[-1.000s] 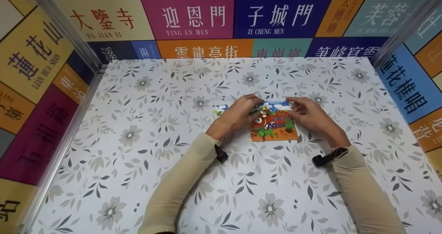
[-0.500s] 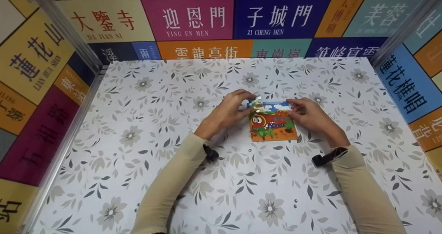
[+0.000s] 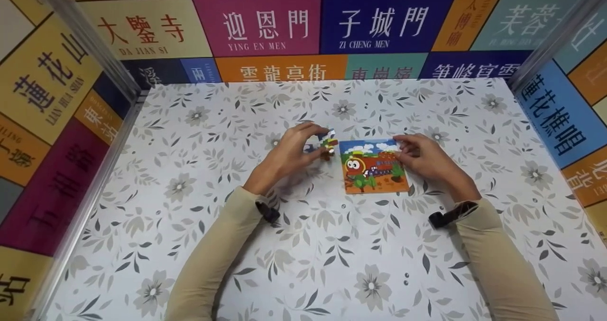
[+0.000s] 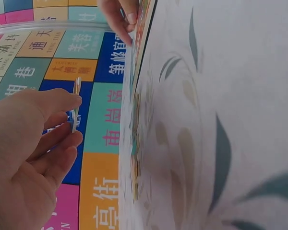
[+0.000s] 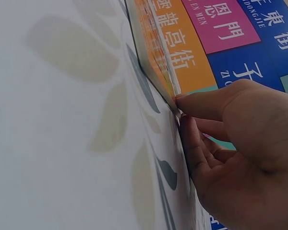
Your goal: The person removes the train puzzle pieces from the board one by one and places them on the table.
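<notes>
A square picture board (image 3: 374,167) showing a red train lies flat on the patterned table. Left of it, my left hand (image 3: 287,152) pinches a small puzzle piece (image 3: 328,145), held off the board. The left wrist view shows that piece (image 4: 76,105) edge-on between thumb and fingers of the left hand (image 4: 36,143). My right hand (image 3: 429,160) grips the board's upper right edge; in the right wrist view the thumb and a finger of the hand (image 5: 249,143) meet at the corner of the board (image 5: 156,62).
Partly behind the left fingers, another small piece (image 3: 309,148) lies on the table (image 3: 237,245). In the left wrist view, thin pieces (image 4: 136,163) lie on the tabletop. Panels with printed characters (image 3: 265,24) stand along the back and both sides.
My left hand has moved left from the board's upper left part, carrying the pinched piece away, and that corner of the picture now shows. The right hand has stayed at the board's edge.
</notes>
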Motion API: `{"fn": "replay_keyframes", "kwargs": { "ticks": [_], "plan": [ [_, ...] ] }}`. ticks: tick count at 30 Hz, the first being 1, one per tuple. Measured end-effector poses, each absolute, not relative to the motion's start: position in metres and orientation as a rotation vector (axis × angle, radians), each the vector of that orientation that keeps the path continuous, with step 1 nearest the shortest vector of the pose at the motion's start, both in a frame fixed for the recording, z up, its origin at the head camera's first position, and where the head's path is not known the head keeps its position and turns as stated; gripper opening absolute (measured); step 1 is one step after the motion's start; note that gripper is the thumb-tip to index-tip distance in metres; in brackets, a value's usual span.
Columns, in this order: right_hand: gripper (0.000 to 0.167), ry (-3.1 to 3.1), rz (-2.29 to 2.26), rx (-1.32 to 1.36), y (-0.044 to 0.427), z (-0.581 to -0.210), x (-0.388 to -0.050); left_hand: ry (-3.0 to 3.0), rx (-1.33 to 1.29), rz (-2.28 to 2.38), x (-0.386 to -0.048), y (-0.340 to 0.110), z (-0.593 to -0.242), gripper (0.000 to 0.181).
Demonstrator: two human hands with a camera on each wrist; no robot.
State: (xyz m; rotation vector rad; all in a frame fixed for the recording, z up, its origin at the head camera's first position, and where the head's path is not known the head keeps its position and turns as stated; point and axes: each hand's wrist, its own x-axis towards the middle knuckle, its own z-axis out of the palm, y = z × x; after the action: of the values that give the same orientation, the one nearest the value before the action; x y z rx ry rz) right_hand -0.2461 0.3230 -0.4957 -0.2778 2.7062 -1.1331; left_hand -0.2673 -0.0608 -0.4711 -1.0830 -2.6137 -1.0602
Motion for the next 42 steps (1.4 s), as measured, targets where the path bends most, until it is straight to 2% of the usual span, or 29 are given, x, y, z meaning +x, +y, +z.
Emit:
{"fn": "replay_keyframes", "kwargs": {
  "ticks": [14, 23, 42],
  "plan": [
    [0.051, 2.714, -1.197, -0.354, 0.324, -0.5, -0.248, -2.683, -0.974, -1.016, -0.26, -0.095, -0.473, 0.04],
    [0.052, 2.717, -1.17, -0.319, 0.325, -0.499, -0.248, -2.747, -0.877, -1.017, -0.253, -0.114, -0.474, 0.051],
    [0.052, 2.703, -1.194, -0.304, 0.323, -0.499, -0.246, -2.809, -0.828, -0.991, -0.257, -0.138, -0.48, 0.048]
  ]
}}
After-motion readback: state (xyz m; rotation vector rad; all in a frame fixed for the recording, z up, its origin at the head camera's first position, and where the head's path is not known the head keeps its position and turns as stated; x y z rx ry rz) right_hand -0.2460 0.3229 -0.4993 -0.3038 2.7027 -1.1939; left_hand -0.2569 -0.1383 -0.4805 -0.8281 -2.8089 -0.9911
